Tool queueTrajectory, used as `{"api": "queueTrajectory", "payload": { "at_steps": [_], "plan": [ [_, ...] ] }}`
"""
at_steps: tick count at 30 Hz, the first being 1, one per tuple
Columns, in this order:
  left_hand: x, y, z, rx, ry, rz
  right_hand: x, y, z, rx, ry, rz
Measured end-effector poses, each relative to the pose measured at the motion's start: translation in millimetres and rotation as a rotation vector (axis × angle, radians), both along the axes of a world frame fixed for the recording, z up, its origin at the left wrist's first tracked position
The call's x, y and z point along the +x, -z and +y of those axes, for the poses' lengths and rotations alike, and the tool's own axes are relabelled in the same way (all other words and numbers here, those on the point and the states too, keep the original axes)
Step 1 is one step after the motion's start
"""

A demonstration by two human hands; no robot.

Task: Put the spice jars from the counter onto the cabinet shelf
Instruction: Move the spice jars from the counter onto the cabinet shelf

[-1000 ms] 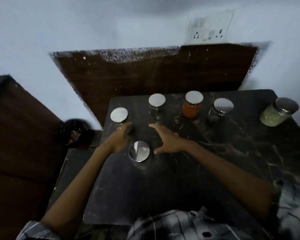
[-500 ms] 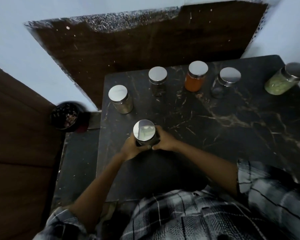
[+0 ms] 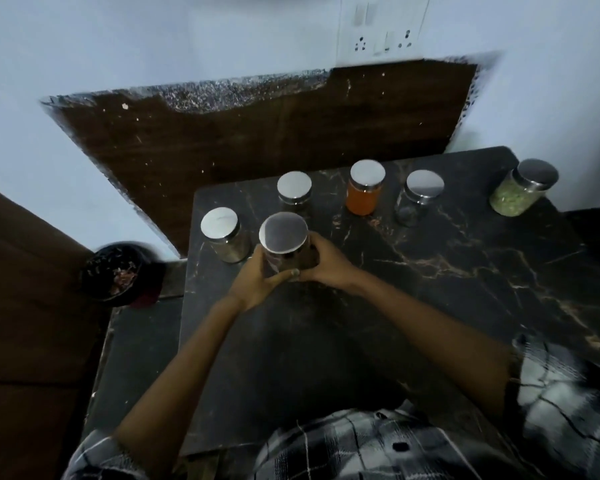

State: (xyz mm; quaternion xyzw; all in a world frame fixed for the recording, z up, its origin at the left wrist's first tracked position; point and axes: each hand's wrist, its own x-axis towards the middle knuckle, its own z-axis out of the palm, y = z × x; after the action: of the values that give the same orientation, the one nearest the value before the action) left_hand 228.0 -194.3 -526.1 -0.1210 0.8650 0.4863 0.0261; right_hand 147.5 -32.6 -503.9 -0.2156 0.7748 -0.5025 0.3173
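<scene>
Both hands clasp one jar [image 3: 283,242] from opposite sides: left hand [image 3: 257,278] and right hand [image 3: 326,263], fingers curled round glass, steel lid facing camera. Whether jar rests on counter [image 3: 430,289] or is lifted, cannot tell. Tan jar [image 3: 224,235] just left of it. Behind, in row: dark jar [image 3: 294,188], orange jar [image 3: 366,187], clear jar [image 3: 418,197]; green jar [image 3: 523,192] far right. Bowl [image 3: 116,271] off counter's left edge
</scene>
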Motion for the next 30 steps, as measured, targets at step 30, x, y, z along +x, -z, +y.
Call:
{"api": "queueTrajectory", "payload": {
  "at_steps": [30],
  "plan": [
    [-124,-397,147,0.099,-0.240,0.941,-55,-343,68,-0.374,0.630,1.328]
  ]
}}
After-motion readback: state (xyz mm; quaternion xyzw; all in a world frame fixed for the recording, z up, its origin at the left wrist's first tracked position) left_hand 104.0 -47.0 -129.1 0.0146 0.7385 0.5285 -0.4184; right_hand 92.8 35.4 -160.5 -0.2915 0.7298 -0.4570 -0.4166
